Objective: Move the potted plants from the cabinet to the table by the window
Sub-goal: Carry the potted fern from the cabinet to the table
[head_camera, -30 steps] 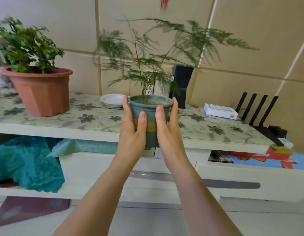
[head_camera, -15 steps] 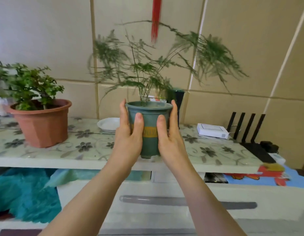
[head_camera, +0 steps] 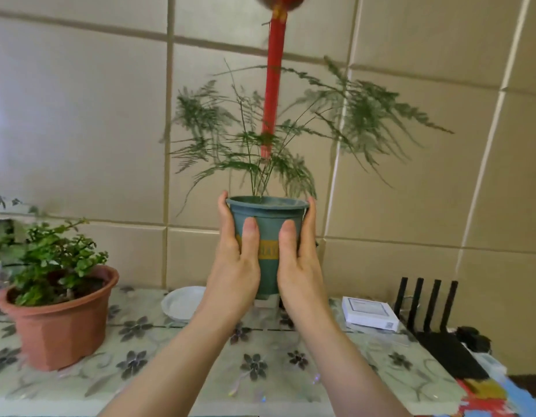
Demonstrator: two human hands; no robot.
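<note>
A small teal pot (head_camera: 267,224) with a yellow band and a feathery fern hangs in the air above the cabinet top (head_camera: 176,362). My left hand (head_camera: 235,260) grips its left side and my right hand (head_camera: 300,263) grips its right side, thumbs on the front, fingers wrapped behind. A terracotta pot (head_camera: 60,323) with a leafy green plant stands on the cabinet at the left. The window table is out of view.
A white saucer (head_camera: 182,305) lies on the flowered cabinet top behind my left wrist. A white box (head_camera: 370,316) and a black router with antennas (head_camera: 435,323) sit at the right. A red tassel (head_camera: 272,85) hangs on the tiled wall behind the fern.
Both hands have lifted the teal pot up off the cabinet top, and the view has tilted upward. The terracotta pot has stayed in place.
</note>
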